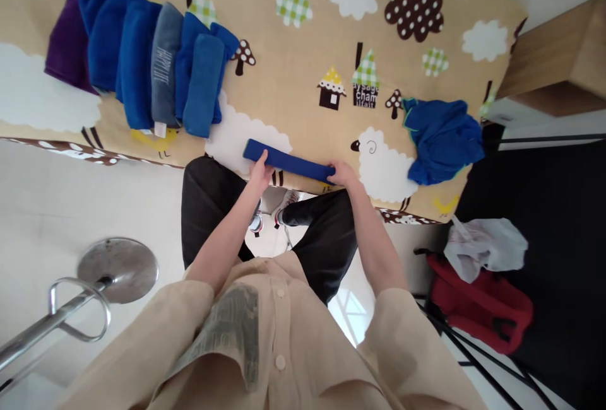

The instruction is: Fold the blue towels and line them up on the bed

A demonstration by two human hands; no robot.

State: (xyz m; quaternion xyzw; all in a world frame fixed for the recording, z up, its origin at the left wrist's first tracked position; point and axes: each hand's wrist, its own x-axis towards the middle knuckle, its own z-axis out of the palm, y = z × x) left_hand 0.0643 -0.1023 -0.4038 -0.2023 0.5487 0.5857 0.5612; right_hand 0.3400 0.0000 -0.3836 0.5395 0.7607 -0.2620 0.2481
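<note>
A narrow folded dark blue cloth lies near the front edge of a surface covered with a tan cartoon-print sheet. My left hand grips the cloth's left end with the fingers curled on it. At the cloth's right end, my right hand is closed on it too. A row of several folded blue, grey and purple cloths sits at the back left. A crumpled blue cloth lies to the right of my right hand.
A wooden cabinet stands at the right. On the floor at the right are a red bag and a white plastic bag. A metal stool base stands at the lower left.
</note>
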